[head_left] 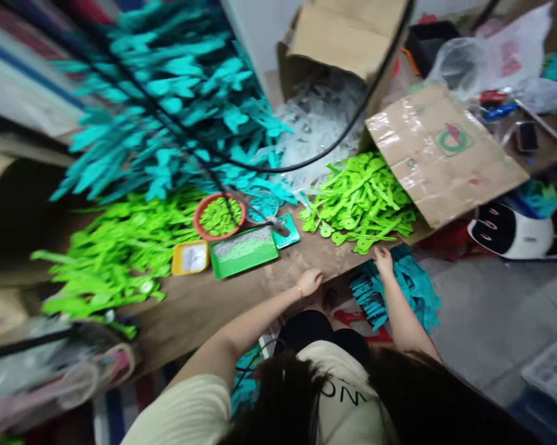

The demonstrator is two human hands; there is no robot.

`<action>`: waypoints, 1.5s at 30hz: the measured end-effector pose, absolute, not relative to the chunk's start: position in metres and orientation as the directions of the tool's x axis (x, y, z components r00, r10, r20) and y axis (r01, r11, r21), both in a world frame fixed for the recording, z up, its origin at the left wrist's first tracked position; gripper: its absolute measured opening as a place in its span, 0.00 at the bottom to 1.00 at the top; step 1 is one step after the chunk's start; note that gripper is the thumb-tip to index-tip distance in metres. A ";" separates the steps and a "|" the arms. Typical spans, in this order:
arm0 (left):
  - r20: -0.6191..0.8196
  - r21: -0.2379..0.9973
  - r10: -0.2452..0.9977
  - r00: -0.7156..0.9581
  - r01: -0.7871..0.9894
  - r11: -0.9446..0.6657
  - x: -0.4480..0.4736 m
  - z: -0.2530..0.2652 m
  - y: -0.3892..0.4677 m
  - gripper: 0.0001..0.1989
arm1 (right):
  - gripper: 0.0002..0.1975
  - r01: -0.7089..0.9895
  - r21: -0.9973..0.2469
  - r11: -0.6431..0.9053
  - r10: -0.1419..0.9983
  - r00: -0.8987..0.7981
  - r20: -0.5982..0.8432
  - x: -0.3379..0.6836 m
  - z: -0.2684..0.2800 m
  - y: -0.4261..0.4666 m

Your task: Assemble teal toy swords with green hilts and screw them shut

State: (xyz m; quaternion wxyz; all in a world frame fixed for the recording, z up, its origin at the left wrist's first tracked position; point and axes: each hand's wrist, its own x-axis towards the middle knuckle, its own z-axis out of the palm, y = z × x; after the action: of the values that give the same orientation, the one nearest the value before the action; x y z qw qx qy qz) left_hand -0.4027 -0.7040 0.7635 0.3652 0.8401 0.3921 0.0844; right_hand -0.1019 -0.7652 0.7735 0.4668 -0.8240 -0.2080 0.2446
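My left hand rests at the front edge of the wooden table, its fingers curled together; whatever is in them, if anything, is hidden. Farther right, my right hand is at the same edge, just below a heap of bright green plastic strips with round ends. Its fingertips look slightly apart, with nothing visible between them. Left of the heap lie a green tray of small metal pieces, a small teal box and a yellow dish. An orange bowl holds small green parts.
Large teal strips are piled at the back left, above more green strips. A cardboard box spills clear pieces. A cardboard flap borders the right side. Black cables hang across the view. Teal pieces sit below the edge.
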 end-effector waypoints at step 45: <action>-0.406 0.385 0.910 -0.083 0.888 0.252 -0.691 0.729 -0.682 0.18 | 0.18 0.915 -0.139 -0.380 0.901 0.331 -0.281 -0.414 0.794 -0.709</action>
State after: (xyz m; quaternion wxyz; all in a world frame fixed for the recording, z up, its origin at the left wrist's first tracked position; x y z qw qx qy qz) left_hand -0.6906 -0.6824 0.7285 0.2920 0.6111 0.7355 0.0191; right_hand -0.4142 -0.7092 0.7941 -0.0224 -0.8155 -0.5565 0.1573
